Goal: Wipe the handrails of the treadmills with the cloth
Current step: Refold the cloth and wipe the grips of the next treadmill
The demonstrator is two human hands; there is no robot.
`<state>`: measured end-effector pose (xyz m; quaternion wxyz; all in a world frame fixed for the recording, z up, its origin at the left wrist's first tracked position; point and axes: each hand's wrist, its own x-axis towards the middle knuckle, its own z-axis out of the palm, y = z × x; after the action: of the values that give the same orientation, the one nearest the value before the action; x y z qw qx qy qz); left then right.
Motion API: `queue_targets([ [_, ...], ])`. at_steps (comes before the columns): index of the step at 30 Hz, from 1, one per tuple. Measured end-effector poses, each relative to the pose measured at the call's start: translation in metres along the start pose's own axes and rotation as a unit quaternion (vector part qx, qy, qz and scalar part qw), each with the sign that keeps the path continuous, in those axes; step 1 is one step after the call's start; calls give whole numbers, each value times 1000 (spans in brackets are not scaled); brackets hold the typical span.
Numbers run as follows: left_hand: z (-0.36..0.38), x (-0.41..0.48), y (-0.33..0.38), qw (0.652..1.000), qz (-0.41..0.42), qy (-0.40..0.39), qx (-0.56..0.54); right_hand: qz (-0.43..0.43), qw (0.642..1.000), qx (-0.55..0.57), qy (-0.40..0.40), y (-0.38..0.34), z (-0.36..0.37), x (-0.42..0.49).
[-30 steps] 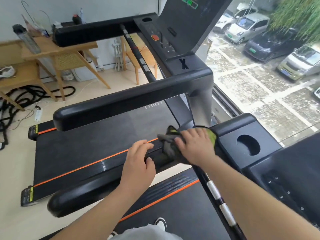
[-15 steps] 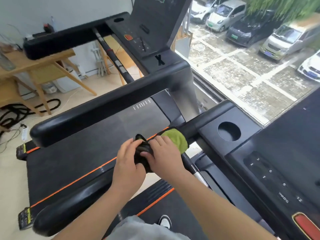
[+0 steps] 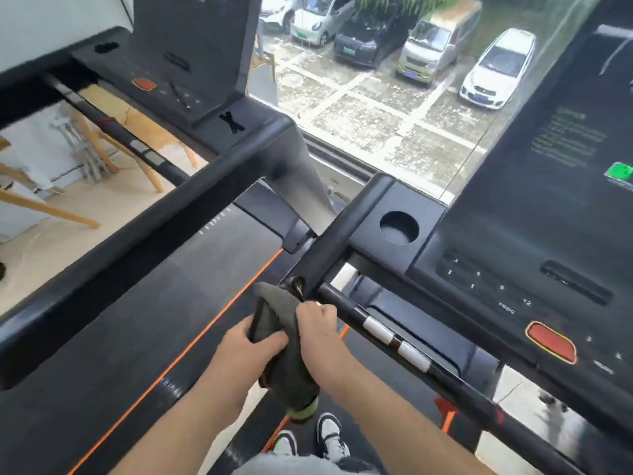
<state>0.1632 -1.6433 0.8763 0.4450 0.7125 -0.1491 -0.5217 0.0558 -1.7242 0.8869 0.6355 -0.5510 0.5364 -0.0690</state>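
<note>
A dark grey cloth point(image 3: 277, 313) with a green edge is draped over the left handrail point(image 3: 330, 245) of the treadmill I stand on, a short way back from the console. My left hand point(image 3: 246, 351) grips the cloth from the left, thumb on top. From the right, my right hand point(image 3: 320, 332) clamps the cloth with curled fingers. The rail under the cloth and hands is hidden. The neighbouring treadmill's thick black handrail point(image 3: 137, 241) runs diagonally to the left, untouched.
The console point(image 3: 513, 269) with a cup holder point(image 3: 399, 227) and a red stop button point(image 3: 550, 341) fills the right. A crossbar with silver sensors point(image 3: 394, 341) runs just right of my hands. A window point(image 3: 376, 97) over parked cars lies ahead; wooden furniture legs point(image 3: 44, 207) stand at left.
Both hands and the cloth have slid back along the rail toward me, away from the console. My left hand moved from the bare rail onto the cloth. My view swung right.
</note>
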Motion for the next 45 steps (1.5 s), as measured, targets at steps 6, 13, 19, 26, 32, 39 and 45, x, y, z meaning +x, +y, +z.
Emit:
queue_targets([
  [6, 23, 4, -13, 997, -51, -66, 8, -4, 985, -171, 7, 32, -27, -17],
  [13, 26, 24, 67, 982, 155, 77, 80, -78, 924, -277, 253, 67, -107, -34],
  [19, 77, 68, 49, 865, 349, 93, 348, 62, 879, -451, 144, 85, -144, -20],
  [26, 113, 68, -10, 742, 355, 38, 567, -7, 870, -467, 158, 121, -163, -24],
  [32, 96, 91, 22, 683, 351, 1, 641, -25, 889, -435, 141, 128, -180, -12],
  [39, 143, 49, -16, 812, 314, 34, 491, -29, 896, -428, 114, 127, -183, -6],
  [45, 104, 78, 22, 742, 311, 19, 593, -5, 897, -422, 127, 122, -176, -15],
])
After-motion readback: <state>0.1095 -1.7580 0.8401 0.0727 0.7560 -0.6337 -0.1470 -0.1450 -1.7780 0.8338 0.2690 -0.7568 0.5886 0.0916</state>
